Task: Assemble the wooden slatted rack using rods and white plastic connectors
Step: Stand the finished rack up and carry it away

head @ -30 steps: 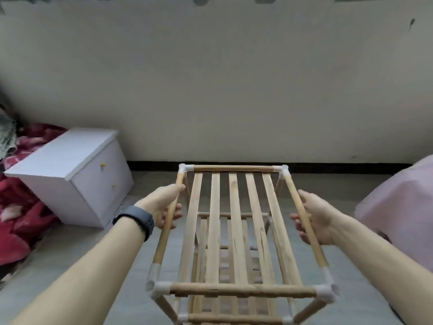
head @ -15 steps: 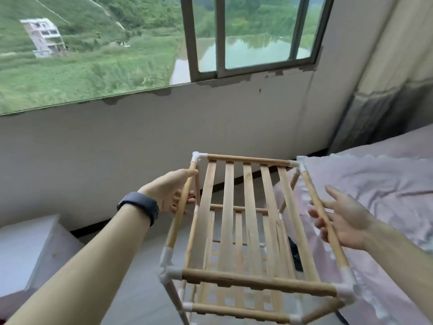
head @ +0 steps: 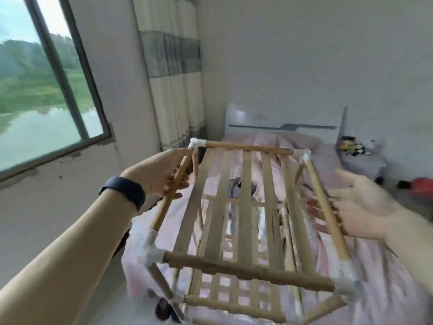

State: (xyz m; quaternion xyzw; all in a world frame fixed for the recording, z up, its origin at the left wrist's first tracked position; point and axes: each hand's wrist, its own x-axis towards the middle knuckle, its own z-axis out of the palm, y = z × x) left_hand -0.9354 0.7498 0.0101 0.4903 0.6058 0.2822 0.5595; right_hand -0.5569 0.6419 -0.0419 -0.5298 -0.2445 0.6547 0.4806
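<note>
The wooden slatted rack (head: 246, 207) is lifted above a pink bed, its rods joined at the corners by white plastic connectors (head: 196, 143). A lower tier of slats shows through the top one. My left hand (head: 159, 172), with a dark wristband, grips the top left rod (head: 164, 207) near the far corner. My right hand (head: 358, 202) lies against the top right rod (head: 328, 207) with straight fingers beneath it and the thumb raised. The picture is blurred by motion.
The pink bed (head: 386, 266) fills the space under and right of the rack, with a white headboard (head: 281, 125) at the back. A window (head: 46, 102) and a curtain (head: 173, 78) are on the left. A small stand with toys (head: 360, 160) sits beside the bed.
I have turned right with the rack, from the wall and white cabinet to over the bed. My right hand's fingers have straightened on the rod. My left hand keeps its grip.
</note>
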